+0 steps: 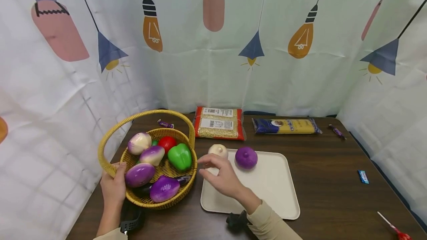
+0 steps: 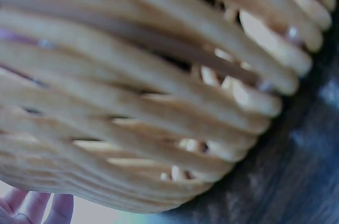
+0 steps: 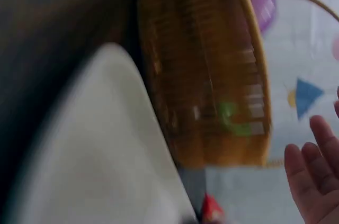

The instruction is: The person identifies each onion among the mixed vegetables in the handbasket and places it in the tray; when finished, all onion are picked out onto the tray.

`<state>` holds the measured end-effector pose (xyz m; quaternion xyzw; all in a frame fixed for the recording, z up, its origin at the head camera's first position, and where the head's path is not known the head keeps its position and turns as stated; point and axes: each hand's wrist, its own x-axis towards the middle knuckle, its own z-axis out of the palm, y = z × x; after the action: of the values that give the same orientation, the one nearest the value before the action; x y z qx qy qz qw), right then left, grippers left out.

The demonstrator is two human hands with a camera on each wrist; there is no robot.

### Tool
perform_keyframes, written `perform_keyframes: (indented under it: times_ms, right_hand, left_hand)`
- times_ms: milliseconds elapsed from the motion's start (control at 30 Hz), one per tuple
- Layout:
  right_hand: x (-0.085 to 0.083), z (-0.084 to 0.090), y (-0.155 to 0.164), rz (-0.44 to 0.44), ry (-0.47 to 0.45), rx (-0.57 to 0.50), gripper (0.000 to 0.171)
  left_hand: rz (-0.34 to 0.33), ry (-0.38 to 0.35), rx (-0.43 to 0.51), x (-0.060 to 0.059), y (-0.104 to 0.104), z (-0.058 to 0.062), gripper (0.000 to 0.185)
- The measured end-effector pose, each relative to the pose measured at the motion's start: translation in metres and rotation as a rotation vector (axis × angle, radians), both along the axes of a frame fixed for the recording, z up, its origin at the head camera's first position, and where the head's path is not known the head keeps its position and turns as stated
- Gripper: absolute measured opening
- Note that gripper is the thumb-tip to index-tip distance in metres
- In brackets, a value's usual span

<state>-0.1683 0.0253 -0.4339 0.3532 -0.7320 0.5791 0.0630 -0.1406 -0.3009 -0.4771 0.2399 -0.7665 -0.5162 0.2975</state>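
Now my left hand (image 1: 113,188) grips the basket (image 1: 173,195) rim at the table's left edge; my right hand (image 1: 221,177) hovers open-fingered over the tray's (image 1: 273,188) left edge.

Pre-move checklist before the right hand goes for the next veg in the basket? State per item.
1. Basket steadied: left hand grips its rim at the handle base. Ok.
2. Right hand free: fingers relaxed, holding nothing, hovering over the tray's left edge. Ok.
3. Tray has bare room: only the white onion and purple onion at its far left. Ok.
4. Vegetables reachable: green pepper on top, nearest the right hand. Ok.
5. Basket flat on the table: cannot tell.
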Motion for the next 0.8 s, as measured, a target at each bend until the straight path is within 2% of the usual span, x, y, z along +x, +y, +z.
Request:
perform_keyframes:
  times_ms: [100, 167, 333, 433, 533, 600, 700, 800]
  right_hand:
    - [0.001, -0.012, -0.025, 0.120, 0.017, 0.030, 0.027]
    - [-0.001, -0.015, -0.040, 0.172, 0.021, 0.096, 0.030]
    - [-0.010, -0.007, -0.067, 0.254, 0.038, 0.375, 0.046]
    - [-0.018, -0.001, -0.078, 0.341, 0.032, 0.524, 0.054]
    - [-0.023, 0.002, -0.085, 0.426, 0.014, 0.624, 0.057]
    - [-0.023, 0.002, -0.087, 0.449, 0.013, 0.679, 0.058]
    - [-0.022, 0.000, -0.087, 0.443, 0.028, 0.697, 0.060]
    - [-0.019, -0.002, -0.083, 0.415, 0.015, 0.607, 0.064]
  left_hand:
    - [-0.003, 0.001, 0.001, 0.000, -0.001, 0.000, 0.029]
    - [-0.004, -0.009, 0.002, 0.001, -0.001, 0.000, 0.030]
    - [-0.001, -0.022, 0.009, 0.003, -0.001, 0.000, 0.032]
    - [-0.002, -0.013, 0.006, 0.002, -0.001, -0.001, 0.031]
    - [-0.005, -0.012, 0.000, 0.001, -0.001, -0.001, 0.031]
    - [-0.011, -0.012, 0.000, 0.000, -0.001, -0.001, 0.031]
    - [-0.014, -0.015, -0.001, 0.000, 0.000, -0.001, 0.031]
    - [-0.016, -0.017, -0.001, 0.000, 0.000, -0.001, 0.031]
